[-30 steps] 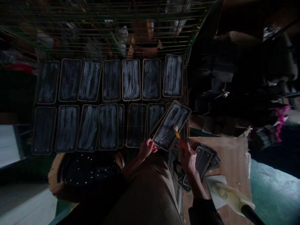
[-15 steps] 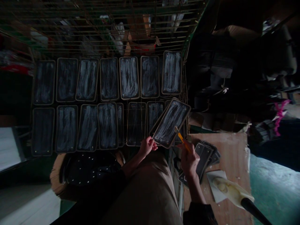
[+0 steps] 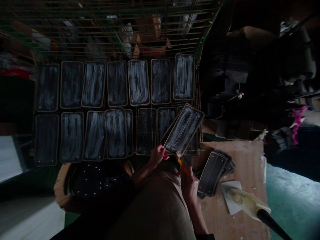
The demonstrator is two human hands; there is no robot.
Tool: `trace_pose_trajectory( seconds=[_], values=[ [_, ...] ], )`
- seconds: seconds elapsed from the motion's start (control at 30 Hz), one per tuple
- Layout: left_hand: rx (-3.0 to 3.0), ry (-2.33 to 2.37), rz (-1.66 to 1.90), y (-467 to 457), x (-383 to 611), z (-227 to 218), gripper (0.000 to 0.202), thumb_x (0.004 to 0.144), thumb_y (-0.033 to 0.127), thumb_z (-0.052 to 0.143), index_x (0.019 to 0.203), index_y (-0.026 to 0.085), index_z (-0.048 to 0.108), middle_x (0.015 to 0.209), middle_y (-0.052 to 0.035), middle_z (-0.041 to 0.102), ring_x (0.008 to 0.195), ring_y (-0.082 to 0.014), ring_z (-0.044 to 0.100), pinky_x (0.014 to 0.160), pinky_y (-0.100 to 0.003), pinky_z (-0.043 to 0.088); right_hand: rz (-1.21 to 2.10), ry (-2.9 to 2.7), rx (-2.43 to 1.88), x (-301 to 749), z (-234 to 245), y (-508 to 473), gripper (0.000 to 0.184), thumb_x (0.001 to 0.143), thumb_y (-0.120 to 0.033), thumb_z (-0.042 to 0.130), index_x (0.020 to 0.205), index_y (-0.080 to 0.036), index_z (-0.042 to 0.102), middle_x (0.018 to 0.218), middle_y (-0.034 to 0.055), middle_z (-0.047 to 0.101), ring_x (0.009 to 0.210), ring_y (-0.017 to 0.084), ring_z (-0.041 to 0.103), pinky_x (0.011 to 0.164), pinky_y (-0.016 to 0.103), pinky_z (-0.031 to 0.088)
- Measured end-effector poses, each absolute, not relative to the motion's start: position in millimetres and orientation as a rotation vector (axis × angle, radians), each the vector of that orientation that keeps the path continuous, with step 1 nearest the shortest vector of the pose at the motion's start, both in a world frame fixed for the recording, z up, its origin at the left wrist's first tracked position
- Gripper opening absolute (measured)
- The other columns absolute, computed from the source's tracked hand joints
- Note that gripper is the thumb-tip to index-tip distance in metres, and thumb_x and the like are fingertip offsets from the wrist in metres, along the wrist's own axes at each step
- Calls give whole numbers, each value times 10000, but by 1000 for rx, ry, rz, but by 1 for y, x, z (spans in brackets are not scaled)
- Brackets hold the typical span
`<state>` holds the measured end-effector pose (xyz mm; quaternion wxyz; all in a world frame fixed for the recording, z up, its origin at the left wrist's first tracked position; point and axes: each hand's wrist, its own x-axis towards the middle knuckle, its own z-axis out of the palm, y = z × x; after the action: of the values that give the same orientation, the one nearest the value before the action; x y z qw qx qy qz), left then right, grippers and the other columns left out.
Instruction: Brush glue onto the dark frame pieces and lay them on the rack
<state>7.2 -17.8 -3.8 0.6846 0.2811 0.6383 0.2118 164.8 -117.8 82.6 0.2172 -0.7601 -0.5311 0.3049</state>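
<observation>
My left hand (image 3: 158, 156) pinches the lower left corner of a dark rectangular panel (image 3: 184, 128), which is tilted and streaked with whitish smears. Another panel's edge shows just beneath it. In my right hand (image 3: 189, 183) is a brush (image 3: 180, 161) with an orange-yellow handle, closed in the fingers. Its bristles touch the panel's lower edge. Beyond, two rows of similar smeared panels (image 3: 138, 82) lie on a wire rack (image 3: 200, 133). To the right of my right hand, several dark panels (image 3: 212, 173) without white smears are stacked on a wooden board.
The wooden board (image 3: 247, 166) carries a white sheet (image 3: 234, 210) and a pale yellowish container (image 3: 246, 201) with a black handle-like part. Left of my legs stands a round cardboard-rimmed container (image 3: 60, 193) with dark, dotted contents. A wire mesh (image 3: 100, 33) rises at the back.
My right hand has moved left and toward me, taking the brush from the panel's right side to its lower edge. My left hand keeps the same corner.
</observation>
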Motion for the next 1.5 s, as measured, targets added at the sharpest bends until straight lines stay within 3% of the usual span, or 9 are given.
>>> trace_pose_trajectory(
  seconds=[0.27,0.47,0.67,1.03,1.17,1.3,1.5],
  values=[
    [646,1430,464,-15,7,-2,211,876,325,527,721,184,502,592,7,640,524,-155,684,475,-216,520,1001,-1307,-1957,165,74,-98,262,1000,-346,393,1144,-198,554,770,9,689,683,149,676,668,247,528],
    [660,1414,493,-16,7,-2,219,864,345,559,740,181,484,594,11,635,512,-151,680,463,-212,525,774,-1097,-2026,192,78,-85,255,968,-391,468,1110,-205,570,794,15,698,684,175,689,633,268,553],
    [621,1387,487,-18,7,-13,280,833,422,594,751,183,472,593,13,634,517,-163,686,459,-225,534,1040,-1175,-1836,190,75,-56,240,975,-378,454,1078,-205,587,747,1,685,659,156,675,636,258,557],
    [551,1327,539,-22,7,-18,411,748,547,655,799,189,458,611,19,634,537,-157,688,469,-217,544,391,-1245,-1924,247,54,51,314,972,-401,452,1156,-188,589,841,34,720,755,182,697,691,279,533],
    [512,1339,556,-23,8,-15,427,729,541,678,840,187,465,630,19,639,524,-155,680,455,-220,538,523,-1463,-1980,228,58,30,291,973,-368,432,1137,-193,596,835,37,726,748,183,698,645,261,514],
    [507,1349,579,-24,9,-16,409,735,512,671,882,184,476,663,2,666,521,-159,681,452,-229,541,785,-1525,-1821,214,59,16,262,982,-327,412,1152,-217,579,848,26,720,769,163,697,709,265,533],
    [490,1327,566,-25,10,-20,412,743,514,661,902,191,462,652,-5,681,546,-188,700,478,-256,564,601,-1362,-1803,249,54,67,285,968,-382,446,1115,-188,595,804,28,716,727,181,695,689,286,534]
  ],
)
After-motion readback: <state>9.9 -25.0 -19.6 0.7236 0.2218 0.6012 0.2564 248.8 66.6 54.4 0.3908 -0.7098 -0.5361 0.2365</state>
